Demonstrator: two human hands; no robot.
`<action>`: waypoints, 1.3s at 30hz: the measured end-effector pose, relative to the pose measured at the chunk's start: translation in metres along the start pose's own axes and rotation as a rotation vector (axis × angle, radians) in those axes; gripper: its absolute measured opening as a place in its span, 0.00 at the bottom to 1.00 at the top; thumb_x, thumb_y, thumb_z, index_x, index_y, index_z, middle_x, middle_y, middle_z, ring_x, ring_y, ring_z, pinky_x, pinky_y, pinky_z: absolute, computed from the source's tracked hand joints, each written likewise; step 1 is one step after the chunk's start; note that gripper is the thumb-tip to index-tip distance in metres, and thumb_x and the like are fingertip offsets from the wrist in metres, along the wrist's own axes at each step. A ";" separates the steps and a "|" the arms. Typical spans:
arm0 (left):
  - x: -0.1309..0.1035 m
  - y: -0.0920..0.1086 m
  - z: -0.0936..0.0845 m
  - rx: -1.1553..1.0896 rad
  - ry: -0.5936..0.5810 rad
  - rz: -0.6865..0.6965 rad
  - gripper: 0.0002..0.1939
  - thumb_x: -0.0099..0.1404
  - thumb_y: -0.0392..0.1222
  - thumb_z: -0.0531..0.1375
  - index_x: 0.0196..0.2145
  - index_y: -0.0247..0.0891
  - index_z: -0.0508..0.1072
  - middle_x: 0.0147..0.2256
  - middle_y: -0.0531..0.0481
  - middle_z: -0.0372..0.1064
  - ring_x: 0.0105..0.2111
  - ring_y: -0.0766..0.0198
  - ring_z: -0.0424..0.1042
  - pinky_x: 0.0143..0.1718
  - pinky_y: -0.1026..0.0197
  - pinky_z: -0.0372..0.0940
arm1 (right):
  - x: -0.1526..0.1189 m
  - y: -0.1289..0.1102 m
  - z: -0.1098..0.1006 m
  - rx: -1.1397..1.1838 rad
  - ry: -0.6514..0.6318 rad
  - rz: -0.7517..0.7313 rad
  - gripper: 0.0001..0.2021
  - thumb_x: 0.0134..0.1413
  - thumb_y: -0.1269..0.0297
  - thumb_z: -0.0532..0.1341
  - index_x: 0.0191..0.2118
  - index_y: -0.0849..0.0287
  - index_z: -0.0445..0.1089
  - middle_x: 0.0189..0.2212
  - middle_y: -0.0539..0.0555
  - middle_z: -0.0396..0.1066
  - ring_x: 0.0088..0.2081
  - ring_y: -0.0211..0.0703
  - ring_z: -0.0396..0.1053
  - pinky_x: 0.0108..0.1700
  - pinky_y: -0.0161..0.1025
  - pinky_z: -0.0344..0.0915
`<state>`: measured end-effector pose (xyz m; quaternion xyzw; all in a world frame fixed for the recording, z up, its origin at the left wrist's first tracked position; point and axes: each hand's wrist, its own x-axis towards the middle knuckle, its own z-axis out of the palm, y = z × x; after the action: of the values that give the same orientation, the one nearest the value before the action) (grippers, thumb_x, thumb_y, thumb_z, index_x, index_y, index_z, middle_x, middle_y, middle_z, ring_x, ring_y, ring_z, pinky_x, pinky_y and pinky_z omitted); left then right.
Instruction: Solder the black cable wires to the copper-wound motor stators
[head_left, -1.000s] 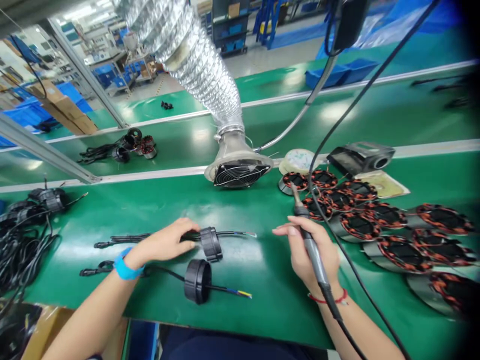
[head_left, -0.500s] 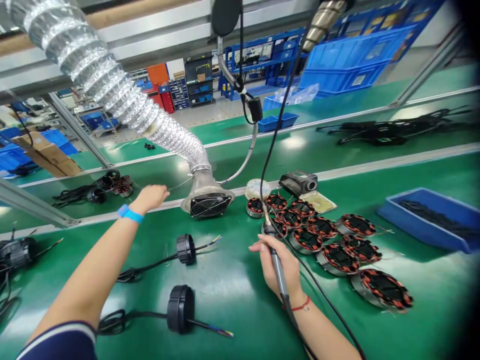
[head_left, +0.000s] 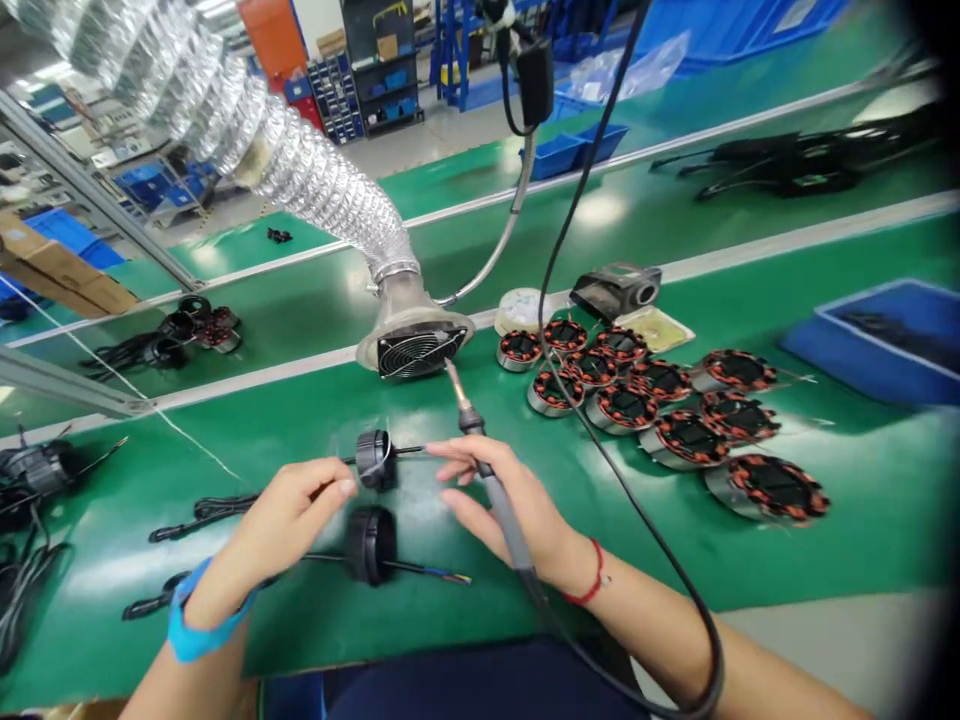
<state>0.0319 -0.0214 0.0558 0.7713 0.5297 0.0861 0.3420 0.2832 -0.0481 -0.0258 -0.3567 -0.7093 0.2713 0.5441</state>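
My right hand [head_left: 517, 500] holds a soldering iron [head_left: 504, 510] across the palm, its tip up toward the fume hood; the fingers stretch toward the upper black cap [head_left: 374, 460]. That cap has a cable through it, and its wire ends are hidden by my right fingertips. Close to the cap's left side, my left hand [head_left: 296, 515] has its thumb and fingers pinched. A thin pale solder wire [head_left: 180, 430] runs in from the left to this hand, and a strand of it loops over the cap. Just below lies a second black cap [head_left: 371, 545] with bare coloured wire ends.
Several copper-wound stators [head_left: 622, 405] stand at right, beside a blue bin [head_left: 885, 340]. A fume hood [head_left: 420, 350] on a foil duct is behind my hands. The iron's black cord [head_left: 637, 500] hangs across the right side. Dark cabled parts [head_left: 37, 480] lie far left.
My left hand has come down from beside the hood to the upper cap, bringing the thin wire. The right hand has moved left to the cap's wires, and the view has tilted down.
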 end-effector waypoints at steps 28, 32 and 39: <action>0.108 -0.057 0.001 -0.109 0.141 -0.130 0.16 0.58 0.53 0.57 0.30 0.36 0.73 0.30 0.47 0.73 0.33 0.57 0.68 0.36 0.60 0.59 | -0.024 0.039 -0.096 -0.976 0.162 0.128 0.12 0.62 0.67 0.55 0.51 0.55 0.66 0.34 0.56 0.73 0.36 0.49 0.72 0.37 0.45 0.69; 0.107 -0.046 0.031 -0.296 -0.127 -0.083 0.19 0.56 0.56 0.59 0.28 0.35 0.73 0.28 0.49 0.72 0.29 0.62 0.66 0.33 0.62 0.59 | -0.007 0.074 -0.096 -1.134 -0.057 0.181 0.12 0.60 0.70 0.56 0.48 0.59 0.70 0.30 0.58 0.72 0.33 0.50 0.66 0.32 0.43 0.62; 0.096 -0.034 0.059 -0.606 -0.424 -0.162 0.19 0.54 0.54 0.64 0.33 0.34 0.71 0.24 0.51 0.69 0.21 0.70 0.63 0.23 0.66 0.55 | -0.008 0.073 -0.065 -0.970 -0.166 0.080 0.12 0.61 0.71 0.54 0.47 0.56 0.69 0.31 0.55 0.74 0.34 0.47 0.65 0.37 0.42 0.64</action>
<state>0.0760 0.0440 -0.0314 0.5913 0.4571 0.0501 0.6625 0.3629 -0.0110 -0.0702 -0.5730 -0.7806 -0.0418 0.2460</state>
